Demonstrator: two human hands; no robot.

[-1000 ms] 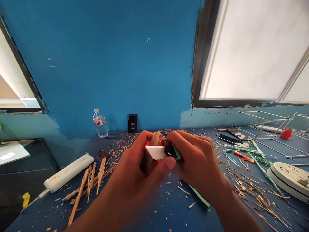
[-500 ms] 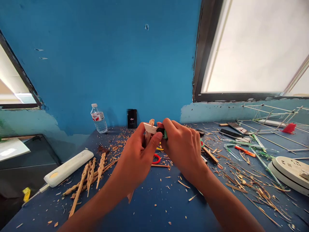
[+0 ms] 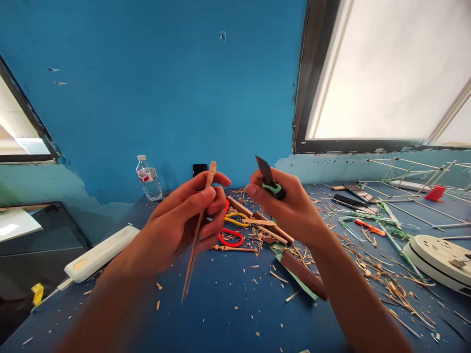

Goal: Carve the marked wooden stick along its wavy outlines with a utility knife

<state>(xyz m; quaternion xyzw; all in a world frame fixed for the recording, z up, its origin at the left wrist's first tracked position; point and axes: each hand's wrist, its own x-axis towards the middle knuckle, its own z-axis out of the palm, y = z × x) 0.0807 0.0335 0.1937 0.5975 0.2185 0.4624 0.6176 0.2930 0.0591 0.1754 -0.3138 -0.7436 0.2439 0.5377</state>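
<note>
Pinched between the thumb and fingers of my left hand (image 3: 191,211) is a thin wooden stick (image 3: 192,260), its carved end up and its long end slanting down toward me. My right hand (image 3: 287,201) is closed round a craft knife (image 3: 268,175) with a black and green body, its dark blade pointing up and left. The stick and the blade are apart. Below and between the hands lie red-handled scissors (image 3: 231,238), a yellow loop (image 3: 237,218), and several wooden strips (image 3: 274,229) among shavings.
Left of my hands are a white power strip (image 3: 101,255) and a water bottle (image 3: 149,179). A brown block (image 3: 303,274) lies by my right forearm. Farther right are shavings, an orange cutter (image 3: 370,227), a round white socket unit (image 3: 439,260) and a stick frame (image 3: 419,196).
My hands have moved apart, and the knife blade has come off the stick and now points up. The left arm has shifted left, covering the carved sticks on the table.
</note>
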